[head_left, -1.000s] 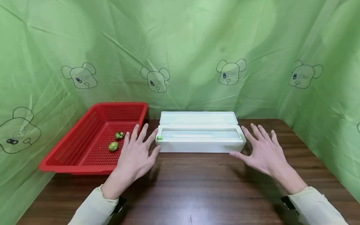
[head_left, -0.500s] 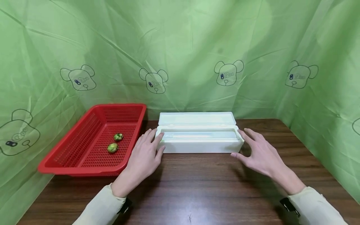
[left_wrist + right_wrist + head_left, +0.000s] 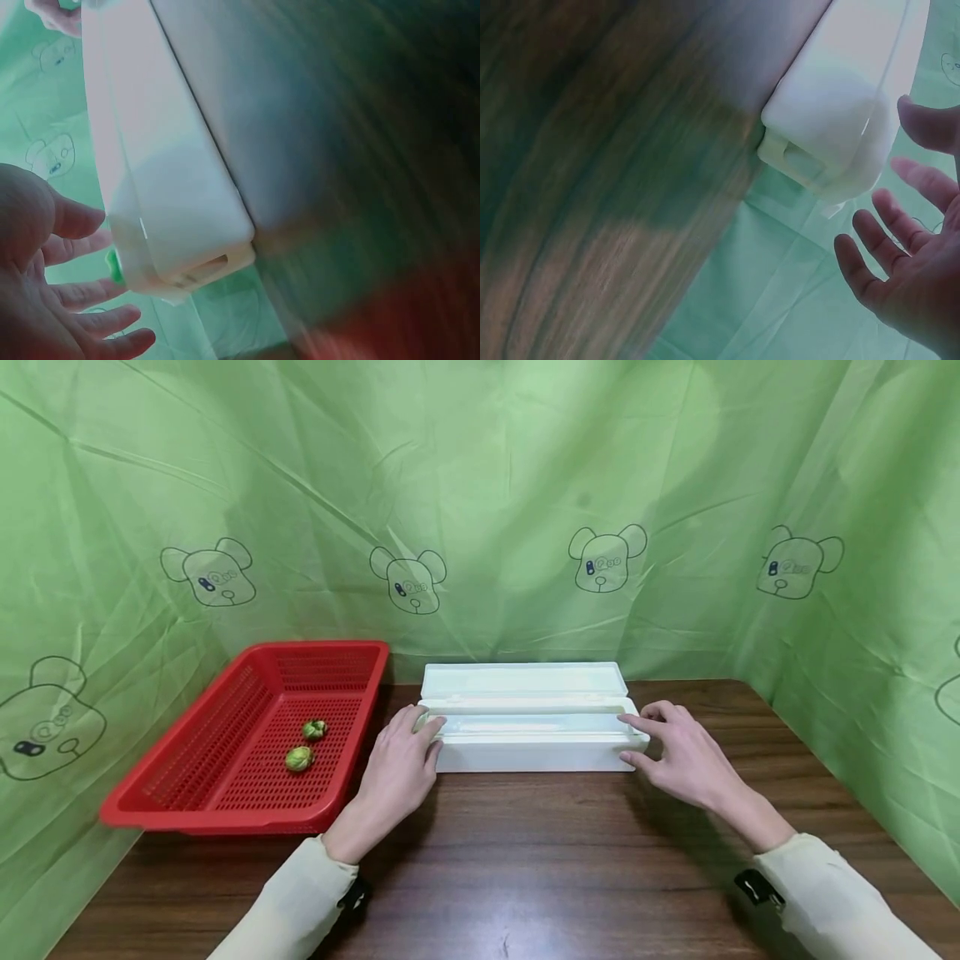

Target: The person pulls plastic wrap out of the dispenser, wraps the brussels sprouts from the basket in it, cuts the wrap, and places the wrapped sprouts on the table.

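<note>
- Curtain (image 3: 495, 485), green, printed with bear heads: hung behind the dispenser and round both sides, presumably to screen the work.
- Table (image 3: 495, 868), dark wood grain: beneath the dispenser.
- Basket (image 3: 225, 821), red, perforated plastic: left of the dispenser, likely kept aside to leave the space before the dispenser free.
- Wrap dispenser (image 3: 536, 754), white: on the table, long side facing the person, so both ends lie within reach.
- Lid (image 3: 525, 679), white: at the dispenser's rear edge, tipped back, leaving the interior exposed.
- Film roll (image 3: 532, 724), apparently: lengthwise inside the dispenser.
- Left hand (image 3: 397, 768) and right hand (image 3: 682, 760): at the dispenser's matching ends, fingers extended, gripping nothing; spread so, apparently, to balance both ends. Firm contact cannot be told.
- Brussels sprouts (image 3: 299, 758), two, seemingly: left of the dispenser, contained by the basket.
- Slider (image 3: 114, 264), green: on the dispenser's left end, beside the left fingers.
</note>
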The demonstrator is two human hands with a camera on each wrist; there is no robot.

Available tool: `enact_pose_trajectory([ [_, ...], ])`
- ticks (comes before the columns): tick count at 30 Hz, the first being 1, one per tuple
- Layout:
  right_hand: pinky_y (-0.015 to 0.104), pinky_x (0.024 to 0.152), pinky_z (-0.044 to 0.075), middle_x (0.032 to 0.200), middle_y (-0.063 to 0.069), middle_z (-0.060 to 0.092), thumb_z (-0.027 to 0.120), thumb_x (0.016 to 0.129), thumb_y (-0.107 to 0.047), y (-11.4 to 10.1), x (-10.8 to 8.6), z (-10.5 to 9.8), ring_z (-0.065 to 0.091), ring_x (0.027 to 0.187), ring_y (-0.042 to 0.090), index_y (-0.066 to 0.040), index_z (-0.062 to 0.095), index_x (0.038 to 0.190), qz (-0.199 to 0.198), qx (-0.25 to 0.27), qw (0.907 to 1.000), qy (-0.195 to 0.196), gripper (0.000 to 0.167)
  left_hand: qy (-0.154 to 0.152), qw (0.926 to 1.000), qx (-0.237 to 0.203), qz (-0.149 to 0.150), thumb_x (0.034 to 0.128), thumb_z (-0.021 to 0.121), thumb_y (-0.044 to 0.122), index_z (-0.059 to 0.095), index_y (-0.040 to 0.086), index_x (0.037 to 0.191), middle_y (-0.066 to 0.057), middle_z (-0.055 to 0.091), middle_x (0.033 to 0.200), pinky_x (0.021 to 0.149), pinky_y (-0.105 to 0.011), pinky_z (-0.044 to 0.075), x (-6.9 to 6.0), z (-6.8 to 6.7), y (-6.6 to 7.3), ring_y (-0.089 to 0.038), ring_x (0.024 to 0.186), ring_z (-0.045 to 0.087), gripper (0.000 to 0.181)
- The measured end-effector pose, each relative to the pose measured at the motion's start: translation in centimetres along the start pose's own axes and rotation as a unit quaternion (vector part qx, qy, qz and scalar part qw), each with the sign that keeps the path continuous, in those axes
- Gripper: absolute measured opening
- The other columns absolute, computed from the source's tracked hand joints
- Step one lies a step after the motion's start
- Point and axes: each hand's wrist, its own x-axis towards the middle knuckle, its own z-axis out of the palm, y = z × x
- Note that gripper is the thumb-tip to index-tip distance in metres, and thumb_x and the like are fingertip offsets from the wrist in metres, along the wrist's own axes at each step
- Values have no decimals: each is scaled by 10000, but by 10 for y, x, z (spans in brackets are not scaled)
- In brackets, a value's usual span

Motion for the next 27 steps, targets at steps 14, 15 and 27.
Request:
enact_pose_trajectory([
  [14, 468, 792, 441, 1112, 97, 597, 836, 922, -184, 6, 7, 2, 544, 1016, 303, -98, 807, 1201, 225, 410, 9988, -176, 294, 108, 9992, -349, -150, 918, 779, 36, 789, 54, 1046, -199, 659, 1279, 970, -597, 503, 1, 2, 0, -387, 1264, 570, 130],
  [15, 468, 795, 439, 1106, 91, 596, 835, 922, -181, 7, 8, 2, 543, 1017, 301, -98, 812, 1188, 231, 431, 9987, -174, 280, 109, 9992, -362, -155, 917, 781, 36, 790, 53, 1040, -198, 661, 1274, 967, -597, 502, 1, 2, 0, -388, 1259, 572, 125],
  [27, 396, 767, 430, 982, 60, 623, 838, 907, -111, 12, 18, 4, 579, 895, 283, -100, 857, 971, 326, 960, 9948, 112, 67, 164, 9958, -649, -629, 946, 736, 46, 797, 43, 905, -149, 696, 1127, 933, -537, 516, 13, 6, 2, -372, 1114, 620, 74],
])
